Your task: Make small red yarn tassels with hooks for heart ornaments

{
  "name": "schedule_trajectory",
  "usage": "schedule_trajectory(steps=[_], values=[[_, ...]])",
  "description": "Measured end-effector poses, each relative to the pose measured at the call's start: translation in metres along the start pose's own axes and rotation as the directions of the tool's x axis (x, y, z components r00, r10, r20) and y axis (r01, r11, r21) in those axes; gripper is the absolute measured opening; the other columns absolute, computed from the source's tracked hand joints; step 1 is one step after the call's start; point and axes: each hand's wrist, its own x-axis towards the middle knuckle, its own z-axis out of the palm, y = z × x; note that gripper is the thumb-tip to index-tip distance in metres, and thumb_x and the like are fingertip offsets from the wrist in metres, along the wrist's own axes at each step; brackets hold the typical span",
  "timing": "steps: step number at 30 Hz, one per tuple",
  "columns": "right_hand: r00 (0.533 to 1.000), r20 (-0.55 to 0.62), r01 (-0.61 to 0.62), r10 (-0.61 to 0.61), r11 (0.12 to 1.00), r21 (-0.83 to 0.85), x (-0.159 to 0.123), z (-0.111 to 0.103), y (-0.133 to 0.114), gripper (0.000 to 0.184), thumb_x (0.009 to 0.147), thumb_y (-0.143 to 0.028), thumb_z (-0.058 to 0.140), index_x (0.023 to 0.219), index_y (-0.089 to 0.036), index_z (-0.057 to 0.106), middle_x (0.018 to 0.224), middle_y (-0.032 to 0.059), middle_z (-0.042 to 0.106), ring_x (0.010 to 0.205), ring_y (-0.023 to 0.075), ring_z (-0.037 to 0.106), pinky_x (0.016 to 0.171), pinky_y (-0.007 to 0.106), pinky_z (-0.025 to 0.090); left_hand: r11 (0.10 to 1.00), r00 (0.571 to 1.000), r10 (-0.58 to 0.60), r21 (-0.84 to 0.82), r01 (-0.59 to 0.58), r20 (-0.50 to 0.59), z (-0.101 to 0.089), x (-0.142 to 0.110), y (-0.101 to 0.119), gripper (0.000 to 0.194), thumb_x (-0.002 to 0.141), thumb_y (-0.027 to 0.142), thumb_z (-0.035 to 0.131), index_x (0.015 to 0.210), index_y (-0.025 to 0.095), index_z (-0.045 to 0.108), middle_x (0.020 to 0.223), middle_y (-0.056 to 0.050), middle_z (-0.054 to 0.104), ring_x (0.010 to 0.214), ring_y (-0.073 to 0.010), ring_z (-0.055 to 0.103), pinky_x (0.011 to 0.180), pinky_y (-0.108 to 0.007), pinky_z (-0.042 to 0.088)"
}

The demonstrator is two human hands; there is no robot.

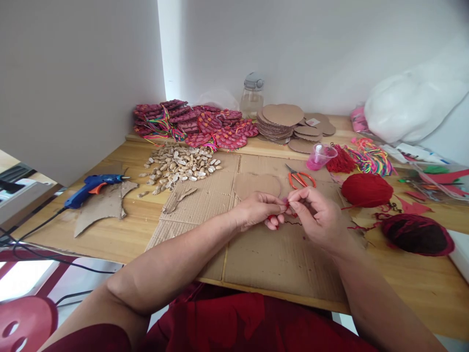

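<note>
My left hand [262, 211] and my right hand [315, 215] meet above a corrugated cardboard sheet [264, 254]. Both are closed in a pinch on red yarn [271, 216], with a small purplish-pink bit at the fingertips that is too small to make out. A dark strand hangs below the fingers. Just beyond my left hand lies a round cardboard disc [256, 185]. Scissors with orange handles [302, 180] rest behind my right hand. On the right sit a red yarn ball [367, 189] and a dark red yarn ball [417, 234].
A blue glue gun [91, 189] lies on the left by a cardboard scrap [100, 210]. Peanut shells [183, 166] are heaped behind. Farther back are decorated pink pieces [220, 127], a bottle [252, 95], stacked cardboard discs [280, 120], a plastic cup [321, 157] and colourful cords [372, 156].
</note>
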Motion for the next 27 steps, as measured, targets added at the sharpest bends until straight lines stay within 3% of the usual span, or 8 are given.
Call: schedule_trajectory(steps=[8,17,19,22,27], values=[[1.0,-0.003,0.0,0.0,1.0,-0.002,0.0016,0.0003,0.0014,0.007,0.096,-0.023,0.052,0.089,-0.022,0.055,0.085,0.003,0.063,0.071,0.0149,0.061,0.065,0.03,0.05,1.0,1.0,0.016,0.023,-0.016,0.014,-0.0015,0.0007,-0.0024,0.025,0.078,0.03,0.07,0.087,0.007,0.069,0.063,-0.001,0.062,0.048,-0.0055,0.055,0.052,-0.02,0.047],[1.0,0.014,-0.005,0.004,0.999,0.051,0.002,0.0007,-0.0016,0.008,0.096,-0.024,0.052,0.089,-0.021,0.054,0.082,0.0029,0.062,0.071,0.0143,0.061,0.067,0.03,0.05,0.999,0.999,0.037,0.016,-0.037,0.017,-0.0025,0.0019,-0.0049,0.02,0.08,0.027,0.065,0.085,0.007,0.07,0.06,0.0,0.059,0.046,-0.0055,0.05,0.049,-0.019,0.043],[1.0,0.01,-0.02,0.019,0.996,0.091,0.001,0.0007,-0.0003,0.006,0.096,-0.024,0.052,0.095,-0.02,0.056,0.085,0.0034,0.062,0.072,0.0144,0.062,0.068,0.03,0.051,0.999,0.999,0.037,0.019,-0.037,0.007,-0.0022,0.0022,-0.0051,0.019,0.08,0.025,0.064,0.083,0.008,0.069,0.058,0.0,0.058,0.044,-0.0053,0.049,0.047,-0.019,0.042],[0.999,0.005,-0.049,0.049,0.991,0.127,-0.0008,0.0004,0.0039,0.017,0.096,-0.023,0.051,0.111,-0.02,0.057,0.095,0.0059,0.063,0.077,0.0153,0.064,0.07,0.031,0.053,0.999,0.999,0.045,0.022,-0.045,-0.016,-0.0014,0.0026,-0.0044,0.016,0.08,0.022,0.061,0.08,0.008,0.069,0.057,0.0,0.058,0.043,-0.0055,0.048,0.046,-0.019,0.042],[0.996,0.051,-0.07,0.068,0.996,0.046,-0.0014,-0.0003,0.0072,0.028,0.094,-0.019,0.052,0.122,-0.021,0.057,0.107,0.0084,0.065,0.093,0.0184,0.065,0.083,0.035,0.054,0.997,0.996,0.073,0.025,-0.072,-0.05,-0.0006,0.0024,-0.0019,0.013,0.079,0.017,0.059,0.079,0.008,0.068,0.056,0.0,0.057,0.043,-0.0059,0.049,0.046,-0.018,0.041]])
